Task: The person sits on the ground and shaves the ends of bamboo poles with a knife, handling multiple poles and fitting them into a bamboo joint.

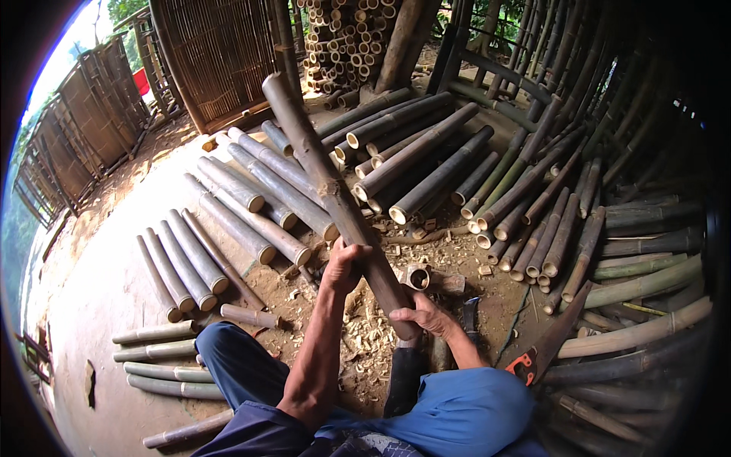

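A long dark bamboo pole (308,152) slants up and away from my lap toward the far left, with a rough knot partway along it. My left hand (349,263) is wrapped round its lower half. Near the pole's lower end, my right hand (428,314) grips it with the thumb across the top. That end sits between my knees, just above a dark tube-like thing (405,377) whose kind I cannot make out. On the ground beyond my right hand lie a short hollow bamboo piece (418,277) and a curved-blade knife (470,314).
A handsaw (542,354) with an orange handle leans by my right knee. Cut bamboo lengths (263,190) lie in rows ahead and on both sides. Pale shavings (365,320) cover the ground between my legs. Farther off stand stacked bamboo (343,46) and a slatted panel (217,61).
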The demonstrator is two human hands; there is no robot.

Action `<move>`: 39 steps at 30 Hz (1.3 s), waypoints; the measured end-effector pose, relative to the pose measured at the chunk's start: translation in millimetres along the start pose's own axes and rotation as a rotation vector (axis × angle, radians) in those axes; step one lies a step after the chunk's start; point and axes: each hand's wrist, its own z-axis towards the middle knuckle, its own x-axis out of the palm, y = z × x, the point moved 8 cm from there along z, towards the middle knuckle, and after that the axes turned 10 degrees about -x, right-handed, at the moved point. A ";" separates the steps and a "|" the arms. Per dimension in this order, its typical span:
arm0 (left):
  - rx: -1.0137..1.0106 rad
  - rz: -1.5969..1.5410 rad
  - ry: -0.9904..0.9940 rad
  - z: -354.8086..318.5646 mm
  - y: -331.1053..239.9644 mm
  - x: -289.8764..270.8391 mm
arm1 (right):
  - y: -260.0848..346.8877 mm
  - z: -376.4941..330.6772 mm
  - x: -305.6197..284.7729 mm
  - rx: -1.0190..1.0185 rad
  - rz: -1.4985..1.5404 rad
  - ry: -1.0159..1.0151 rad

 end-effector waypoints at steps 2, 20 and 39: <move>-0.127 0.281 0.013 7.3 3.8 47.1 | -2.2 -22.2 -25.0 -0.076 -0.117 -0.119; 0.195 1.193 0.269 59.0 46.7 163.7 | -41.3 3.5 -149.1 -0.276 -0.686 -0.322; 0.161 1.068 0.220 43.4 49.6 148.0 | -154.8 -227.3 -12.5 0.735 -0.755 -0.363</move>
